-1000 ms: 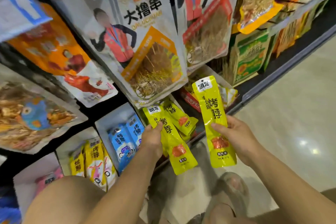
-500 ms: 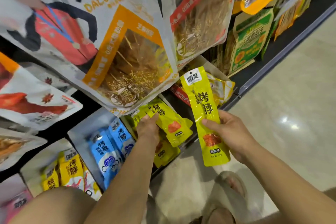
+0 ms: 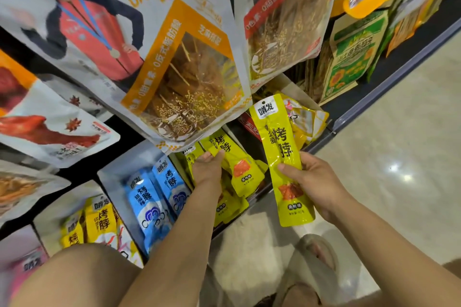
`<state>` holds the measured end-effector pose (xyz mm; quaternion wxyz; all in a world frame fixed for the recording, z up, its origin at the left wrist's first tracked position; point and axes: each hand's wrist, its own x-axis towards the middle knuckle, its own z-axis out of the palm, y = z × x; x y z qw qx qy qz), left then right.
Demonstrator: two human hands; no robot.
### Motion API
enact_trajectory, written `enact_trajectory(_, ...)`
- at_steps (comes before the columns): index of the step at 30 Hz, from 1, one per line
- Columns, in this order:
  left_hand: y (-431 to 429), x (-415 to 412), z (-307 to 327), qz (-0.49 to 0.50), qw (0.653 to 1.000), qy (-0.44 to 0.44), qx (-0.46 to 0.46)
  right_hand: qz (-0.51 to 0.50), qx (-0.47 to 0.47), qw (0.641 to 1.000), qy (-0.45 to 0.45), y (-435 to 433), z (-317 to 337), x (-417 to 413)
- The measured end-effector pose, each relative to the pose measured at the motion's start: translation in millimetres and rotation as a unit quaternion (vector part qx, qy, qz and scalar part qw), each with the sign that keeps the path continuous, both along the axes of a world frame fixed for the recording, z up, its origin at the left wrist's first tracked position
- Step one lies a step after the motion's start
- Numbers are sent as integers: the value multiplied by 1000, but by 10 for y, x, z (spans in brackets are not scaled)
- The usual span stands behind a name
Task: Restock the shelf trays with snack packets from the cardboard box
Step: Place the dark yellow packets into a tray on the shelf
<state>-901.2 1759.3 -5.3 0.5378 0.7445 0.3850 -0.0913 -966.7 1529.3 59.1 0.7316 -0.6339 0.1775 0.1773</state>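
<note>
My right hand (image 3: pixel 314 183) grips a long yellow snack packet (image 3: pixel 282 157) upright, in the air just right of the shelf edge. My left hand (image 3: pixel 207 169) presses on a yellow packet (image 3: pixel 234 159) lying in a shelf tray among several like packets (image 3: pixel 227 207); its fingers pinch the packet's upper end. A big hanging bag hides the tray's back. The cardboard box is not in view.
A white tray (image 3: pixel 117 172) to the left holds blue packets (image 3: pixel 152 197); the one beyond holds yellow-and-white packets (image 3: pixel 99 222). Large hanging snack bags (image 3: pixel 174 57) overhang the trays. Another box of yellow packets (image 3: pixel 306 119) sits further right. My sandalled foot (image 3: pixel 311 264) rests on the tiled floor.
My head has moved closer to the shelf. The left hand pushed its yellow packet from the tray's front edge deeper into the tray. The right hand kept its packet almost still.
</note>
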Motion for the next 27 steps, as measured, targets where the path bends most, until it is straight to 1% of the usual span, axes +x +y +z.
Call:
enact_trajectory(1, -14, -55, -10, 8, 1000, 1, -19, -2, -1, 1000, 1, 11, 5, -4)
enact_trajectory(2, -15, -116, -1, 27, 998, -18, -57, -4, -2, 1000, 1, 26, 8, -9)
enact_trajectory(3, -21, -174, 29, 58, 994, -28, -88, -5, -5, 1000, 2, 41, 19, -15)
enact_trajectory(6, 52, -360, 85, 39, 994, -17, -98, 0, -16, 1000, 2, 106, 52, -32)
enact_trajectory(9, 177, -500, 116, 25, 999, -20, -43, 4, -24, 1000, 13, 204, 101, -44)
enact_trajectory(11, 271, -608, 160, 10, 998, -28, 48, 8, -32, 999, 25, 298, 143, -56)
enact_trajectory(13, 376, -717, 173, -3, 990, -32, 138, 11, -35, 999, 37, 418, 184, -76)
enact_trajectory(14, 416, -768, 188, -4, 988, -23, 155, 15, -39, 998, 39, 488, 205, -83)
enact_trajectory(16, 467, -849, 162, -19, 987, 0, 157, 33, -56, 997, 46, 622, 189, -79)
enact_trajectory(19, 517, -933, 80, -73, 985, 28, 154, 87, -79, 991, 59, 838, 219, -78)
enact_trajectory(21, 528, -951, 59, -71, 988, 16, 136, 124, -79, 987, 62, 963, 246, -60)
enact_trajectory(24, 526, -956, 104, -53, 992, 15, 115, 148, -113, 980, 71, 1129, 253, -21)
enact_trajectory(27, 523, -969, 170, -55, 990, 5, 130, 169, -137, 974, 56, 1341, 141, 66)
